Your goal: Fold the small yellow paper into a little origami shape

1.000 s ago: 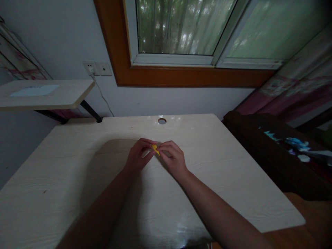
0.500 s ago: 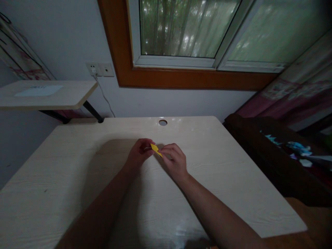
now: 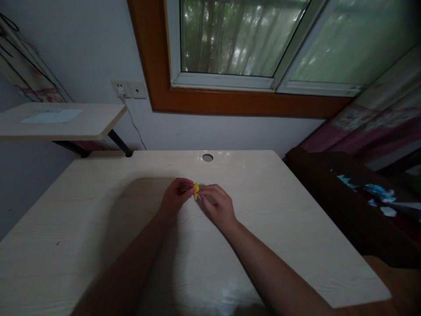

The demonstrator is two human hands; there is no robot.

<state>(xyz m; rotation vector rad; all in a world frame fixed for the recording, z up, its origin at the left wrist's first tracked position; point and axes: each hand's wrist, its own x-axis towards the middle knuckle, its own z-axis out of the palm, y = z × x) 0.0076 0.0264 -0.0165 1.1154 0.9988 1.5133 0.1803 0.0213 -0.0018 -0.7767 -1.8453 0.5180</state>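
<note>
Between my two hands, over the desk [image 3: 263, 210], is a small yellow piece of folded paper [image 3: 196, 189], pointed at its top and bottom. My left hand [image 3: 177, 193] pinches its left side between thumb and fingers. From the right, my right hand [image 3: 219, 202] reaches it with closed fingertips at its edge. The fingertips partly cover the paper, so its full shape is hidden.
A raised shelf [image 3: 98, 127] with a white sheet [image 3: 54, 116] stands at the desk's back left. A round cable hole [image 3: 208, 157] lies near the back edge. Dark furniture [image 3: 329, 193] with several small items borders the right side.
The yellow paper has turned from a slanted strip to a more upright, pointed shape. My right hand has shifted slightly left. My left hand stays nearly in place.
</note>
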